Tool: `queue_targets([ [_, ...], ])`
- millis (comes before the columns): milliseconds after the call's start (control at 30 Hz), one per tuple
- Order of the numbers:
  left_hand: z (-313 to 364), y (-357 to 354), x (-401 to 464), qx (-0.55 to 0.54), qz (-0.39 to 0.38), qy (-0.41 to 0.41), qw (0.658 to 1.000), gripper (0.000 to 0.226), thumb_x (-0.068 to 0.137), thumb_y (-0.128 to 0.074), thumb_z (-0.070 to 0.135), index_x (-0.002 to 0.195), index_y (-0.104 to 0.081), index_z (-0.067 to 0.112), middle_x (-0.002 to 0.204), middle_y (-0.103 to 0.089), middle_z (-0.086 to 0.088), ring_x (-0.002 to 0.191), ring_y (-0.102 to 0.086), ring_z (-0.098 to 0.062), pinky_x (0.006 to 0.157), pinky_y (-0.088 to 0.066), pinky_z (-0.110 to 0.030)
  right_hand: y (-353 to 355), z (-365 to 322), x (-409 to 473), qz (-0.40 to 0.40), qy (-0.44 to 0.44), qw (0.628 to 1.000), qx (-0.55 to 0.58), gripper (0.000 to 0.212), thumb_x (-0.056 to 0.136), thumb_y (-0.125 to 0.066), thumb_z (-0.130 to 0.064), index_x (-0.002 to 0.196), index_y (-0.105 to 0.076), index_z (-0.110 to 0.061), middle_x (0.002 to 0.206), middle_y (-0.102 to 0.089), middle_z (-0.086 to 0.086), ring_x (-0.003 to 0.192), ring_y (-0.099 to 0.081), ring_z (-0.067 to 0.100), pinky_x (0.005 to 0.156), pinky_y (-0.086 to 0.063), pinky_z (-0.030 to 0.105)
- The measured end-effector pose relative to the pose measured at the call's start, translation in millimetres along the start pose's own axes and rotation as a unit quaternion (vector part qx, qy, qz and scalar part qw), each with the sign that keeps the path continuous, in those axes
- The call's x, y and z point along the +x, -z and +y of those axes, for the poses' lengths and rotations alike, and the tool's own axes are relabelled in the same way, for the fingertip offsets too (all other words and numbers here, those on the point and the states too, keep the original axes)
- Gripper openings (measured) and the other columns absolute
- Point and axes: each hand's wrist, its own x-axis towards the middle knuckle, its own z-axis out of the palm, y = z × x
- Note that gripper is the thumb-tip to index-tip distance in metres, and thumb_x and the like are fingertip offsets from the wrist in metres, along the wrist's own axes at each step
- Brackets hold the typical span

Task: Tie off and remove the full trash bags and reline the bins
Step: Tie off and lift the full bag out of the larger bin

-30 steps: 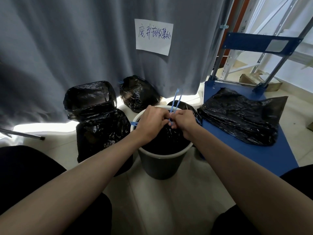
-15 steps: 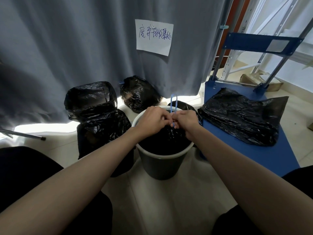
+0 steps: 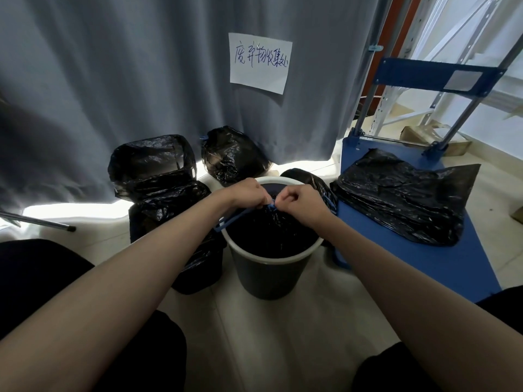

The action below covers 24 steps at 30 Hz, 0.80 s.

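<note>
- To the left of the hands, a lined bin (image 3: pixel 158 176) is standing, apparently relined already.
- Just beyond the hands, a tied bag (image 3: pixel 235 157) is lying on the floor, seemingly finished.
- The left hand (image 3: pixel 249 193) is pinching one blue tie (image 3: pixel 235 219); the right hand (image 3: pixel 300 200) is clenching on the gathered neck of the bag (image 3: pixel 271 230) in the bucket (image 3: pixel 268 275) directly beneath them.
- To the right, spare bags (image 3: pixel 402 199) are waiting; lifting out and relining are looking left to do.

A dark round bin (image 3: pixel 267 274) with a pale rim stands upright on the floor, holding a full black trash bag (image 3: pixel 273 236) gathered to a neck at the top. A blue drawstring (image 3: pixel 233 219) trails from that neck over the bin's left rim.
</note>
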Motion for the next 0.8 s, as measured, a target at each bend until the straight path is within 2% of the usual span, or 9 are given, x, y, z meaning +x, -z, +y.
queue_targets([
  [133, 4.1, 0.9, -3.6, -0.021, -0.001, 0.045, 0.999, 0.020, 0.088, -0.054, 0.006, 0.078, -0.072, 0.008, 0.059, -0.061, 0.001, 0.059, -0.053, -0.013, 0.061, -0.045, -0.022, -0.4, 3.5, -2.3, 0.029, 0.040, 0.998, -0.048, 0.015, 0.080, -0.063, -0.001, 0.083, -0.076, -0.005, 0.080, -0.073, 0.004, 0.070, -0.059, 0.005, 0.074, -0.050, 0.019],
  [200, 6.9, 1.8, -5.7, -0.022, -0.008, 0.056, 0.998, 0.022, 0.091, -0.054, 0.007, 0.074, -0.068, 0.007, 0.057, -0.058, 0.001, 0.057, -0.051, -0.013, 0.058, -0.042, -0.023, -0.4, 4.3, -2.1, 0.031, 0.059, 0.996, -0.057, 0.011, 0.079, -0.067, -0.001, 0.082, -0.077, -0.005, 0.077, -0.073, 0.001, 0.070, -0.060, 0.006, 0.076, -0.052, 0.021],
  [267, 8.1, 2.3, -7.0, -0.017, -0.011, 0.062, 0.998, 0.030, 0.092, -0.054, 0.008, 0.063, -0.062, 0.010, 0.054, -0.055, 0.001, 0.056, -0.048, -0.013, 0.055, -0.040, -0.023, -2.1, 3.6, -2.8, 0.023, 0.064, 0.996, -0.054, 0.005, 0.077, -0.077, -0.007, 0.081, -0.077, -0.006, 0.074, -0.072, 0.003, 0.066, -0.059, 0.006, 0.076, -0.054, 0.023],
  [367, 9.2, 2.1, -6.4, -0.012, -0.001, 0.069, 0.998, 0.037, 0.092, -0.056, 0.009, 0.055, -0.057, 0.013, 0.047, -0.052, 0.003, 0.051, -0.046, -0.012, 0.050, -0.037, -0.021, -5.6, 2.7, -2.8, 0.031, 0.060, 0.995, -0.066, 0.014, 0.071, -0.085, -0.019, 0.078, -0.076, -0.010, 0.072, -0.073, 0.004, 0.061, -0.060, 0.004, 0.070, -0.052, 0.018],
  [467, 9.9, 2.5, -6.3, -0.010, -0.005, 0.069, 0.998, 0.036, 0.090, -0.056, 0.008, 0.055, -0.059, 0.014, 0.043, -0.052, 0.005, 0.049, -0.045, -0.010, 0.045, -0.037, -0.017, -7.6, 2.1, -2.3, 0.050, 0.064, 0.993, -0.085, 0.014, 0.074, -0.082, -0.022, 0.073, -0.075, -0.010, 0.071, -0.073, 0.002, 0.065, -0.063, 0.010, 0.072, -0.055, 0.028],
  [533, 10.5, 3.2, -7.2, -0.001, -0.020, 0.063, 0.998, 0.032, 0.086, -0.053, 0.003, 0.059, -0.065, 0.014, 0.051, -0.058, 0.004, 0.053, -0.048, -0.011, 0.051, -0.041, -0.017, -7.7, 1.5, -2.3, 0.056, 0.054, 0.993, -0.093, 0.014, 0.077, -0.079, -0.021, 0.068, -0.073, -0.012, 0.073, -0.073, 0.000, 0.069, -0.065, 0.013, 0.073, -0.055, 0.031],
  [600, 10.6, 3.3, -6.3, 0.017, -0.025, 0.048, 0.998, 0.029, 0.080, -0.054, -0.003, 0.064, -0.070, 0.015, 0.067, -0.065, -0.002, 0.066, -0.055, -0.016, 0.067, -0.049, -0.023, -6.5, 0.6, -2.1, 0.057, 0.037, 0.994, -0.089, 0.014, 0.078, -0.077, -0.019, 0.066, -0.073, -0.013, 0.071, -0.072, 0.000, 0.067, -0.062, 0.011, 0.072, -0.055, 0.032],
  [700, 8.2, 4.3, -3.7, 0.059, 0.012, 0.022, 0.998, 0.017, 0.079, -0.064, 0.001, 0.077, -0.074, 0.013, 0.088, -0.073, -0.006, 0.088, -0.068, -0.020, 0.089, -0.055, -0.032, -3.2, -1.9, -1.3, 0.049, 0.016, 0.995, -0.086, 0.012, 0.077, -0.077, -0.016, 0.066, -0.073, -0.014, 0.066, -0.068, -0.003, 0.068, -0.063, 0.013, 0.072, -0.054, 0.030],
  [800, 8.3, 3.7, -4.5, 0.111, 0.043, -0.013, 0.993, 0.017, 0.082, -0.068, 0.008, 0.071, -0.072, 0.021, 0.091, -0.074, -0.003, 0.094, -0.069, -0.019, 0.093, -0.054, -0.035, 0.0, -5.2, -0.8, 0.038, 0.004, 0.995, -0.095, 0.019, 0.078, -0.073, -0.011, 0.061, -0.069, -0.020, 0.070, -0.068, -0.004, 0.078, -0.068, 0.017, 0.074, -0.054, 0.029],
])
